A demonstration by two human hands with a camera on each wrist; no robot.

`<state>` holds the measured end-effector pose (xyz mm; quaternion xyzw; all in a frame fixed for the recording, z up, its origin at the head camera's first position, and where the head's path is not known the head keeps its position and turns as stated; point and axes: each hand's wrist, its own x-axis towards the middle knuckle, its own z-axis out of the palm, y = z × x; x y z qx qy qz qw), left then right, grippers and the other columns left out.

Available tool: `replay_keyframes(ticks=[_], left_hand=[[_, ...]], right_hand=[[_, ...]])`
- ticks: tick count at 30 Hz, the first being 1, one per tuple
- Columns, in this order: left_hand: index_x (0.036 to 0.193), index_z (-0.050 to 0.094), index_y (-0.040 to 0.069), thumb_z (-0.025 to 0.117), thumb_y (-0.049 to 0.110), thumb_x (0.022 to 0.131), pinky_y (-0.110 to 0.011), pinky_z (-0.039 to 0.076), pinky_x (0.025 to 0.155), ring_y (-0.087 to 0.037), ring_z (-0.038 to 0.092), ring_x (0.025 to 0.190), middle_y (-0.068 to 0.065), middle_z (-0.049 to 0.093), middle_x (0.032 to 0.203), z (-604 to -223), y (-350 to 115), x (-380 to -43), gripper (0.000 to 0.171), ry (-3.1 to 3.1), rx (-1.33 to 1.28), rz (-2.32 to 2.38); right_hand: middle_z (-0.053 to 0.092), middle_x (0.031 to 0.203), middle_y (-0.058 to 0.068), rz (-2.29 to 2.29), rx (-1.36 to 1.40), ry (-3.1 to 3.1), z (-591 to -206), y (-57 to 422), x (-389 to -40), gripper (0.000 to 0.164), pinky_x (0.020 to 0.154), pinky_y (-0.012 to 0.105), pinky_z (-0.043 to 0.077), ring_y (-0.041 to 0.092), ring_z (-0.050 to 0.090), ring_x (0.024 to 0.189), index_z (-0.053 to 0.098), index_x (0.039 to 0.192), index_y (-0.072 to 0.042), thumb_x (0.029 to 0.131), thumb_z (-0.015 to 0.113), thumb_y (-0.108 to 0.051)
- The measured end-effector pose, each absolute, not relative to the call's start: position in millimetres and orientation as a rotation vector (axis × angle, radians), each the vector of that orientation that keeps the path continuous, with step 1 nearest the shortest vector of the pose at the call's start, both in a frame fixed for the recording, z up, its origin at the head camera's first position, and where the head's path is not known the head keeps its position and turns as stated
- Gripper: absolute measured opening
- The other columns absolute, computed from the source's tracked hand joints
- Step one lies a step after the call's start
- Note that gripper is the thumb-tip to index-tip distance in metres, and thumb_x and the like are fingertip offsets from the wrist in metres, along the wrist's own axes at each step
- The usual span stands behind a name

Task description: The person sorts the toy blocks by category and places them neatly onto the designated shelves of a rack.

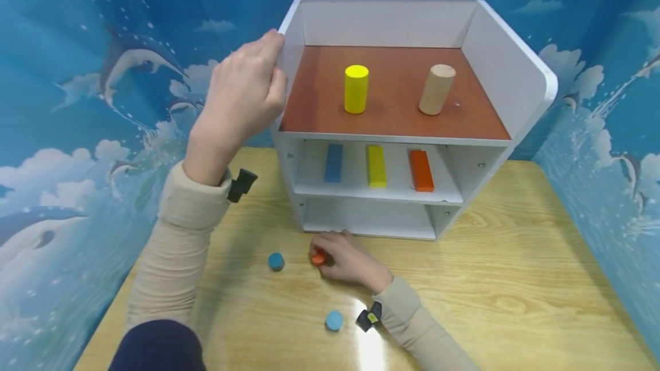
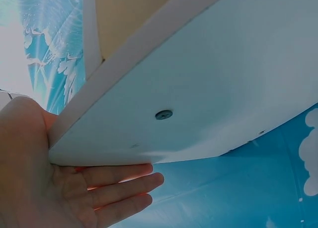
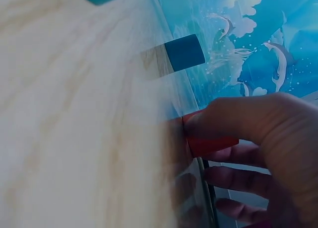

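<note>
Apparently, 5 blocks (image 1: 356,90) are shelved; 2 blue cylinders (image 1: 334,320) remain, plus the red piece (image 1: 318,258) the right hand (image 1: 349,259) pinches; the left hand (image 1: 239,87), fingers (image 2: 124,192) straight, touches the cabinet (image 1: 515,64).

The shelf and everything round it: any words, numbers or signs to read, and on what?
None: no word, number or sign is readable on the shelf, the red piece or anything else.
The green patch on the right wrist's black gadget is too small to make out.
</note>
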<state>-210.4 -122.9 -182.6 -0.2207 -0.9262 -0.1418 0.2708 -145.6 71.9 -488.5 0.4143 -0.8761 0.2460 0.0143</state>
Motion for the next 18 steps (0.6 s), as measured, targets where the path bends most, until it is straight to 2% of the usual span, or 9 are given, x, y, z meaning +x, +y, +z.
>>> replay_keyframes(ticks=[11, 18], left_hand=[[0.148, 0.045, 0.003, 0.033, 0.016, 0.100, -0.056, 0.050, 0.094, -0.037, 0.053, 0.128, -0.016, 0.043, 0.152, -183, -123, -211, 0.051, -2.498, -0.589, -0.384], [0.147, 0.045, 0.002, 0.033, 0.016, 0.101, -0.056, 0.051, 0.093, -0.037, 0.054, 0.126, -0.016, 0.043, 0.152, -183, -122, -211, 0.050, -2.496, -0.590, -0.383]], right_hand=[[0.055, 0.090, -0.013, 0.761, 1.220, -2.648, -483, 72, -150, 0.025, 0.082, 0.033, 0.041, 0.006, 0.050, 0.081, 0.060, 0.098, -0.025, 0.079, 0.076, -0.024], [0.059, 0.091, -0.010, 0.828, 1.091, -2.566, -478, 72, -157, 0.025, 0.073, 0.029, 0.040, 0.007, 0.052, 0.077, 0.063, 0.098, -0.022, 0.078, 0.077, -0.020]])
